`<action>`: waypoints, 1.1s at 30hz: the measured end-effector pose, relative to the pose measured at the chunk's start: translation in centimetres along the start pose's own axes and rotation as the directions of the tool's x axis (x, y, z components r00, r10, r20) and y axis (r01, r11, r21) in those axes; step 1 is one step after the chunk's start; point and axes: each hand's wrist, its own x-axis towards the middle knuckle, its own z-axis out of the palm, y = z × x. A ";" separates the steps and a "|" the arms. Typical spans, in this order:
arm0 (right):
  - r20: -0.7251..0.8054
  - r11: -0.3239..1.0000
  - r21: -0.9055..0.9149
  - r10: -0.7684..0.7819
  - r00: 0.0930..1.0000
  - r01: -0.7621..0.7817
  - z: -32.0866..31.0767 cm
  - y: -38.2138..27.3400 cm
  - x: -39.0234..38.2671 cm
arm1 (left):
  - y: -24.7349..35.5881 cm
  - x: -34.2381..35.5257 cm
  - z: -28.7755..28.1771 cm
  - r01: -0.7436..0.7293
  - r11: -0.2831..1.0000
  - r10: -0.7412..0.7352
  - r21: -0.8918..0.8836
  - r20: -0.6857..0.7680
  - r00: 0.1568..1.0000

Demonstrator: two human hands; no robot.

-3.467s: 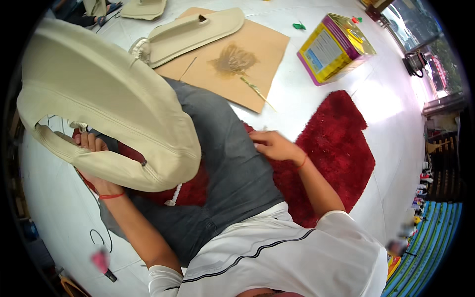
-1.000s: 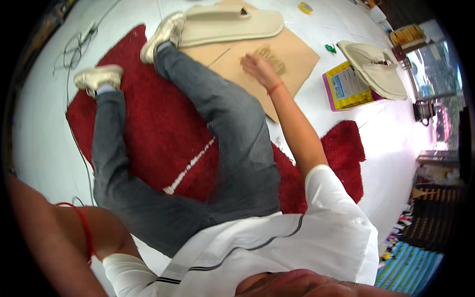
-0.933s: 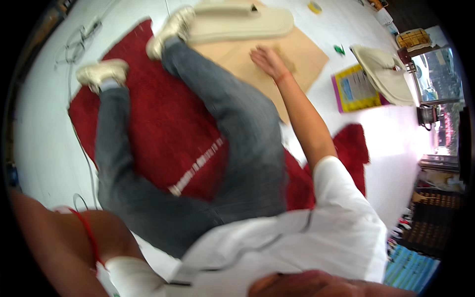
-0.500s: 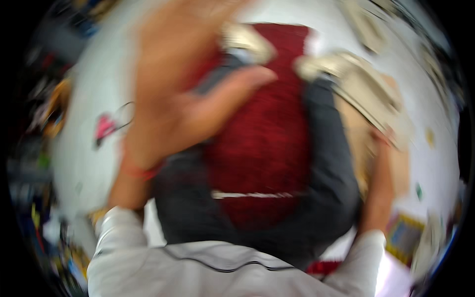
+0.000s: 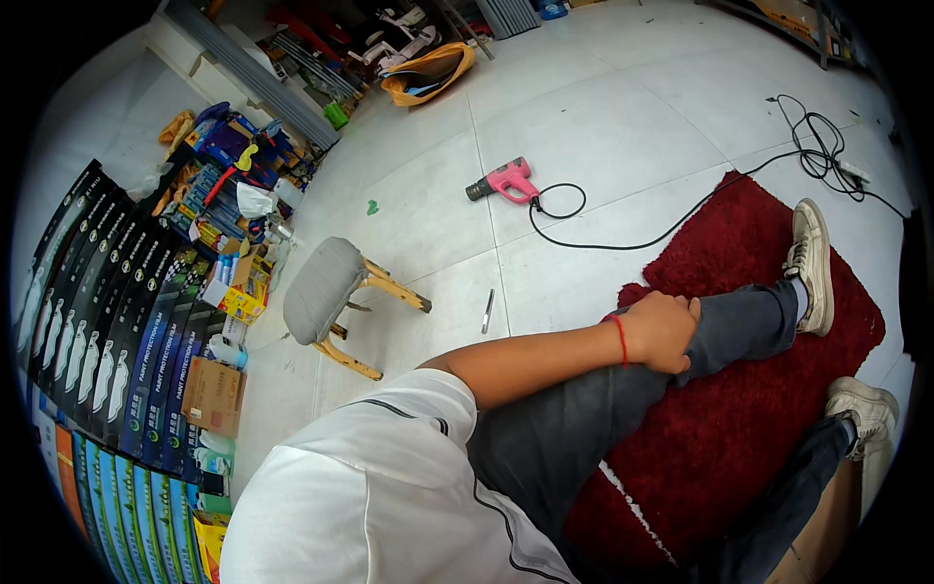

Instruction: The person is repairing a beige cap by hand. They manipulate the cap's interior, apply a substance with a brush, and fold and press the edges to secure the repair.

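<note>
My left hand, with a red cord round its wrist, rests on the grey trouser leg at the shin. Its fingers curl over the leg and look closed on the cloth. Beneath my legs lies a dark red shaggy mat. A beige shoe stands on the mat. My right hand is out of view. A pink heat gun lies on the tiled floor beyond my left arm, its black cable trailing right. Nearer to that arm is a slim cutter knife.
A grey-padded stool with worn wooden legs stands to the left. Past it are a cardboard box, rows of long black boxes and piled tools. A cable coil lies at the far right.
The view has swung to the left. My left hand, raised and spread before, is now down on my leg. My right hand, earlier at a beige panel, has left the view.
</note>
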 end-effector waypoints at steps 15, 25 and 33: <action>0.024 0.983 0.085 -0.165 0.986 0.163 2.4 -3.4 -20.4 | 2.6 -0.6 0.6 -0.241 0.207 -0.052 -0.948 -0.257 0.965; -0.047 0.956 0.122 -0.263 0.964 0.266 -0.6 -5.4 -27.9 | 5.0 5.1 -2.3 0.059 -0.351 0.366 -0.935 -0.079 0.927; 0.297 0.975 0.084 -0.222 0.929 0.206 2.2 0.3 -26.9 | 2.5 4.3 0.6 0.239 -0.235 0.392 -0.942 0.134 0.910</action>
